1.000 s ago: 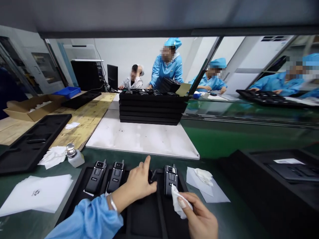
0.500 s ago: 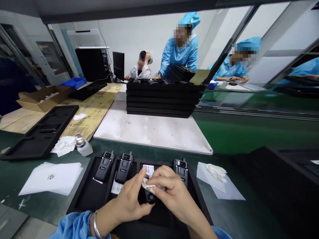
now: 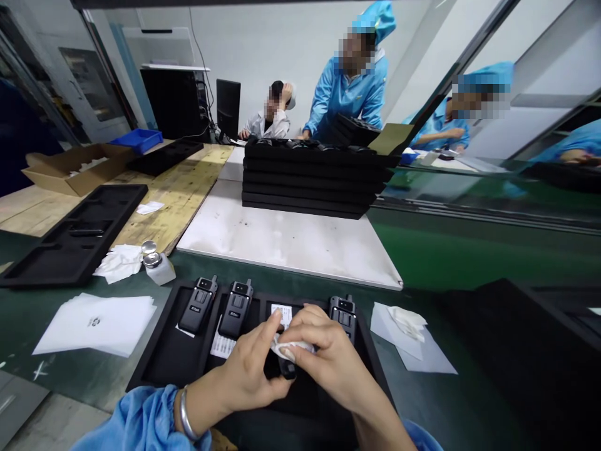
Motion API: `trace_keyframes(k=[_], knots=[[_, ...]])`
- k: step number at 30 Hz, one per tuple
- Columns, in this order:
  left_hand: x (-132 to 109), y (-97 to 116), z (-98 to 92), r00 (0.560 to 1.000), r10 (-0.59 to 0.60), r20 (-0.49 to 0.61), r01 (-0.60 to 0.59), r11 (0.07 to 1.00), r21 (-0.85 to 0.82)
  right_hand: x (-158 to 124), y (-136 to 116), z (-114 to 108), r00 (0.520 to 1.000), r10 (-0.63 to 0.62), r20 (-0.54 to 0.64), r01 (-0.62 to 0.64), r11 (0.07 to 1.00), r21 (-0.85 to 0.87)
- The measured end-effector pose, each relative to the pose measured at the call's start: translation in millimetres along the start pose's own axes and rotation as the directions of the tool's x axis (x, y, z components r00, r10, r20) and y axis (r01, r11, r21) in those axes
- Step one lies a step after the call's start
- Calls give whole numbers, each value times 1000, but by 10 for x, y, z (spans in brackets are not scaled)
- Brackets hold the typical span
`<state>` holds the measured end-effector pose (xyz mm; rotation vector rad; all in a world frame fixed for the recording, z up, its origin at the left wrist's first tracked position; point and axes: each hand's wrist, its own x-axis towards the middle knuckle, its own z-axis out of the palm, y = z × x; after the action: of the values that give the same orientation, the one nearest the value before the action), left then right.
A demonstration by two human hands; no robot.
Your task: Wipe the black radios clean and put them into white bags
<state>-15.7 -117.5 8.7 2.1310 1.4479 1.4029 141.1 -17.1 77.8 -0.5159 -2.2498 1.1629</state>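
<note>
Between thumb and fingers, my left hand (image 3: pixel 253 363) grips a black walkie-talkie (image 3: pixel 287 368), mostly hidden by both hands. A folded white wipe (image 3: pixel 295 344) is pinched in my right hand (image 3: pixel 319 351) and pressed against the walkie-talkie. Under my hands lies a black foam tray (image 3: pixel 162 351) with compartments. Two walkie-talkies, one at the left (image 3: pixel 199 305) and another beside it (image 3: pixel 236 309), rest in the tray with white labels partly under them. A third walkie-talkie (image 3: pixel 344 315) lies to the right, partly behind my right hand. A white label (image 3: pixel 282 315) shows just beyond my fingers.
White paper sheets (image 3: pixel 96 322) lie at left, near a pump bottle (image 3: pixel 159 266) and crumpled wipes (image 3: pixel 119 262). Another foam tray (image 3: pixel 56 263) is beyond. Stacked black trays (image 3: pixel 310 181) stand on a white board (image 3: pixel 282 244). Paper with a wipe (image 3: pixel 407 322) lies right. Co-workers sit and stand opposite.
The wipe has shifted slightly and spreads further across the walkie-talkie under my right fingers. The camera view has tilted a little. Both hands keep their hold.
</note>
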Motion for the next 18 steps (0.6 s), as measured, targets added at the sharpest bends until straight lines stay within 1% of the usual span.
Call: trace_keyframes(k=[2, 4, 5, 7, 11, 14, 18], knots=[[-11, 10, -16, 1000, -4, -3, 4, 1000, 5, 43, 80, -10, 997, 18, -71, -23, 997, -71], [-25, 23, -30, 999, 31, -9, -31, 999, 13, 30, 205, -42, 989, 57, -137, -75, 989, -124], [-31, 31, -36, 999, 40, -13, -40, 999, 10, -1, 273, -59, 983, 89, -160, -109, 986, -125], [-35, 46, -43, 1000, 26, -15, -26, 1000, 1, -98, 399, -90, 964, 163, -209, -179, 982, -61], [-4, 67, -42, 1000, -1, -18, 2, 1000, 14, -336, 555, -110, 888, 290, -358, -267, 957, 112], [13, 72, -33, 1000, -4, -18, 5, 1000, 23, -475, 608, -93, 835, 345, -428, -291, 938, 188], [-19, 81, -33, 999, -32, 13, 31, 998, 51, -631, 681, -84, 756, 398, -519, -291, 915, 278]])
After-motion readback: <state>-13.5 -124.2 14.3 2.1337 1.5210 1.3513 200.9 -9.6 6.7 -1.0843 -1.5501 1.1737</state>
